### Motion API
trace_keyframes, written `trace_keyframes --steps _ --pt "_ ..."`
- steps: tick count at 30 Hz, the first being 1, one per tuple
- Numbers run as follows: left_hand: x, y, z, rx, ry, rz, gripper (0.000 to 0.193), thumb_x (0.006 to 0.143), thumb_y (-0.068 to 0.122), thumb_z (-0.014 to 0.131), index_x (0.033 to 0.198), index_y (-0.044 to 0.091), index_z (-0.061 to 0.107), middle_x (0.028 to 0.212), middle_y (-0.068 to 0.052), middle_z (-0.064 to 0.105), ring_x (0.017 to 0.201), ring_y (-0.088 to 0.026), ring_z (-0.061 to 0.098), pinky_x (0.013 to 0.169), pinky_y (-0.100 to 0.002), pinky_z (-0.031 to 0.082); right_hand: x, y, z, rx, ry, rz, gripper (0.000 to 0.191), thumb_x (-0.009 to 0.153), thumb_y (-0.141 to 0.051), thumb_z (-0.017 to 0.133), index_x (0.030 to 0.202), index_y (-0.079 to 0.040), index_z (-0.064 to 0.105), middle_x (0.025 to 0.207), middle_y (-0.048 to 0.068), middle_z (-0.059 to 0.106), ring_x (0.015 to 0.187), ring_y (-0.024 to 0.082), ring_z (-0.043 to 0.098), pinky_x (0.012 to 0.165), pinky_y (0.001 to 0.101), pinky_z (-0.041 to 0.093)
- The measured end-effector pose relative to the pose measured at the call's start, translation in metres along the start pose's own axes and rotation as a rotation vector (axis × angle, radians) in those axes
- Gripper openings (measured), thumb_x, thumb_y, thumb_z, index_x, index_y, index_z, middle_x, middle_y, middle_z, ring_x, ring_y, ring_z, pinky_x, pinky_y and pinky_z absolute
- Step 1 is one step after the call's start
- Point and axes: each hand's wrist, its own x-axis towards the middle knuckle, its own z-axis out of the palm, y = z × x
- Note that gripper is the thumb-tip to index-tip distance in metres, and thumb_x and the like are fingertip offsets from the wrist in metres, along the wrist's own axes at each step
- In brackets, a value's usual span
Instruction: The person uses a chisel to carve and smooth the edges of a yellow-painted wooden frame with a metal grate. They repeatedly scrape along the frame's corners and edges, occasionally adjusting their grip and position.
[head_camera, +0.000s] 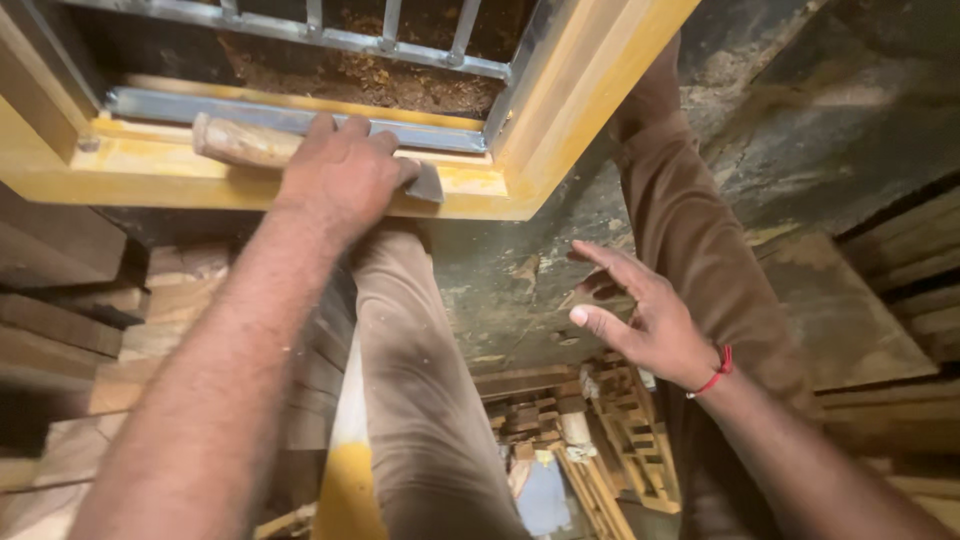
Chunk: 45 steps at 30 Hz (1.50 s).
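The left hand (340, 180) is clenched around a wooden-handled tool with a flat grey metal blade (428, 184), pressing it flat against the lower rail of a yellow-painted wooden window frame (150, 170) fitted with a grey metal grille (390, 40). The right hand (645, 315) hovers released, fingers spread, grasping nothing, above the brown trouser legs (420, 400).

Left hand (340, 175) clenched; right hand (645, 315) open, fingers (610, 262) spread.
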Motion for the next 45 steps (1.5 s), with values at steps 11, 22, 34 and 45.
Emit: trace_keyframes --steps 11,22,34,45 --pt "0.024 0.054 -0.102 0.007 0.359 0.091 0.013 0.092 0.021 0.071 0.081 0.016 0.076 0.078 -0.008 0.074 0.075 -0.023 0.069 0.082 -0.046 0.050 0.133 -0.074 -0.009 -0.804 0.153 -0.419 0.030 0.085 -0.025 0.083 0.102 -0.003 0.070 0.086 0.016 0.066 0.083 0.035 0.059 0.073 0.0505 0.047" --pt "0.045 0.035 -0.060 -1.959 1.081 -0.172 0.041 0.087 0.037 0.089 0.086 0.010 0.058 0.078 0.000 0.060 0.066 -0.015 0.061 0.063 -0.036 0.064 0.146 -0.058 0.006 -0.593 0.210 -0.373 0.028 0.097 -0.022 0.079 0.083 -0.001 0.067 0.073 0.016 0.063 0.062 0.032 0.061 0.057 0.0424 0.050" --pt "0.121 0.066 0.016 -2.007 0.976 0.037 0.033 0.089 0.029 0.084 0.078 0.008 0.061 0.066 0.001 0.060 0.055 -0.009 0.057 0.053 -0.027 0.049 0.189 -0.004 0.040 -0.667 0.180 -0.040 0.016 0.088 -0.014 0.070 0.084 0.000 0.074 0.076 0.029 0.067 0.073 0.048 0.067 0.073 0.0542 0.054" --pt "0.099 0.044 0.001 -1.541 0.852 -0.172 0.045 0.079 0.043 0.084 0.099 0.005 0.071 0.087 -0.004 0.075 0.083 -0.017 0.076 0.080 -0.034 0.063 0.211 -0.020 0.070 -0.422 0.182 -0.357 0.036 0.076 -0.019 0.077 0.103 0.003 0.071 0.094 0.027 0.072 0.087 0.042 0.070 0.077 0.0494 0.056"
